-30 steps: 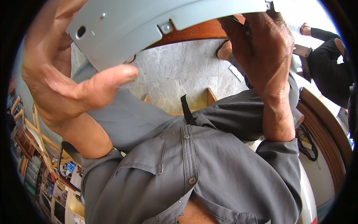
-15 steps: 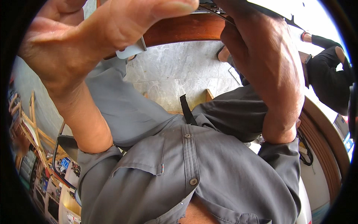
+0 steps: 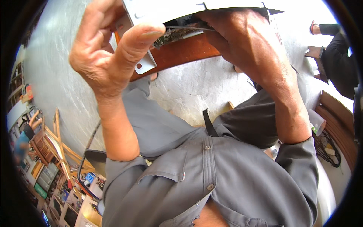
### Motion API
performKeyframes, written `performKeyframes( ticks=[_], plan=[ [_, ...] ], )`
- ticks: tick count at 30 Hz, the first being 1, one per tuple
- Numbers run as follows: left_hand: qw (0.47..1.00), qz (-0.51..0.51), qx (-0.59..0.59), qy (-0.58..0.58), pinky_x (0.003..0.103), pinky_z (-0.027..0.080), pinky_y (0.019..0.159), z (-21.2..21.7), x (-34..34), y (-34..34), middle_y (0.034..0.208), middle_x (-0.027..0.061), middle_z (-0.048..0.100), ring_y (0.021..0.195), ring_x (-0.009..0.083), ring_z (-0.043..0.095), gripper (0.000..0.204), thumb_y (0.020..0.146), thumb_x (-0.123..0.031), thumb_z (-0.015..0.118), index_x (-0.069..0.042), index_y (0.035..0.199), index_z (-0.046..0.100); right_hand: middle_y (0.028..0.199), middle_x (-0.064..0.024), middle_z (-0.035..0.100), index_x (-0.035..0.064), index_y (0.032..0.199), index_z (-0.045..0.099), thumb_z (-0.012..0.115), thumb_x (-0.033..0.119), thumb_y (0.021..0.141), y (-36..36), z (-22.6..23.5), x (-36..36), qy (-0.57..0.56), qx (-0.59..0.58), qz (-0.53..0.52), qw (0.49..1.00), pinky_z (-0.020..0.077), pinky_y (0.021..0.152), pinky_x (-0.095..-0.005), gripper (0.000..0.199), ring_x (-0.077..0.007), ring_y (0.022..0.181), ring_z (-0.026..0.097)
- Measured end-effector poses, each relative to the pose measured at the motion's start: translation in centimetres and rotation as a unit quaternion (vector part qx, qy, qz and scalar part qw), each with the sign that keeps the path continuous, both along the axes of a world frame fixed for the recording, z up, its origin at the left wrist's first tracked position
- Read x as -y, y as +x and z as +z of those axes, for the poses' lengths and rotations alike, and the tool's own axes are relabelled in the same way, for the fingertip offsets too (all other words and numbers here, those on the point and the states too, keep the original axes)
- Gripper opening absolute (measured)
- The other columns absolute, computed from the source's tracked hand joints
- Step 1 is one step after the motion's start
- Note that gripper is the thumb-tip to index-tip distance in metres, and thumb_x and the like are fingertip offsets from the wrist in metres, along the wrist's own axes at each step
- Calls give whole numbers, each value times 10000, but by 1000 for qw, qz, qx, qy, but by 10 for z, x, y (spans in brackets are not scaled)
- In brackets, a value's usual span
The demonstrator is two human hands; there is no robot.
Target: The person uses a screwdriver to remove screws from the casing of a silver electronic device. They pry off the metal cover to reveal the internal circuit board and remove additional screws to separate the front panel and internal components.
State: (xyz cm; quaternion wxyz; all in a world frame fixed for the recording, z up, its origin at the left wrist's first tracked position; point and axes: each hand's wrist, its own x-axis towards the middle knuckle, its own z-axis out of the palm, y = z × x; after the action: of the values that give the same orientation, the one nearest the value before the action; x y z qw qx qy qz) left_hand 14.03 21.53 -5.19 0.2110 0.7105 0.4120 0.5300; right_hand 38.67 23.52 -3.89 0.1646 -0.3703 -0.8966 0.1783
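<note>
Left hand [image 3: 109,56] at the upper left, half-curled at the left end of a pale metal casing [image 3: 162,9]; thumb laid over the lower edge, fingers bent up along the side. Whether it grips or only steadies: cannot tell. Right hand [image 3: 249,45] reaches in from the right, knuckles up under the casing's lower edge, fingertips hidden; hold cannot be told. Casing sits at the top of the view, cut off by the upper rim, over the brown table [image 3: 185,53]. Thin dark strip [image 3: 189,27] runs between left thumb and right fingers; just below it, part of a circuit board [image 3: 170,38]. Below the left thumb, a pale metal tab [image 3: 147,62] with one round hole. Wearer in grey shirt [image 3: 245,178] and grey trousers [image 3: 162,117], knees apart, black strap [image 3: 208,123] at the waist. Grey marbled floor [image 3: 196,87] between the legs. Far right: another person [image 3: 336,60] in dark clothing. Lower right, a dark cable [image 3: 331,153] in loops beside brown panelling [image 3: 336,125]. Left, wooden slats [image 3: 58,140] among clutter.
</note>
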Motion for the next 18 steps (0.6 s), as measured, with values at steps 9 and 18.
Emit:
performKeyframes(
  ticks=[9, 18],
  plan=[
    [989, 76, 102, -70, 184, 492, 669, -6, 1, -8, 1048, 97, 745, 831, 53, 632, 566, 950, -354, 777, 56, 1303, 616, 1105, -68, 678, 89, 1120, 715, 716, 56, 929, 8, -2, 3, 84, -128, -59, 986, 608, 710, -362, 195, -245, 868, 725],
    [973, 130, 160, -105, 176, 446, 691, -7, 3, -17, 1003, 57, 702, 824, 47, 565, 482, 1005, -296, 717, 78, 1281, 587, 1083, -114, 743, 32, 1179, 709, 689, 298, 995, 33, -11, -44, 58, -232, -238, 941, 602, 792, -351, 324, -244, 925, 736]
  ],
)
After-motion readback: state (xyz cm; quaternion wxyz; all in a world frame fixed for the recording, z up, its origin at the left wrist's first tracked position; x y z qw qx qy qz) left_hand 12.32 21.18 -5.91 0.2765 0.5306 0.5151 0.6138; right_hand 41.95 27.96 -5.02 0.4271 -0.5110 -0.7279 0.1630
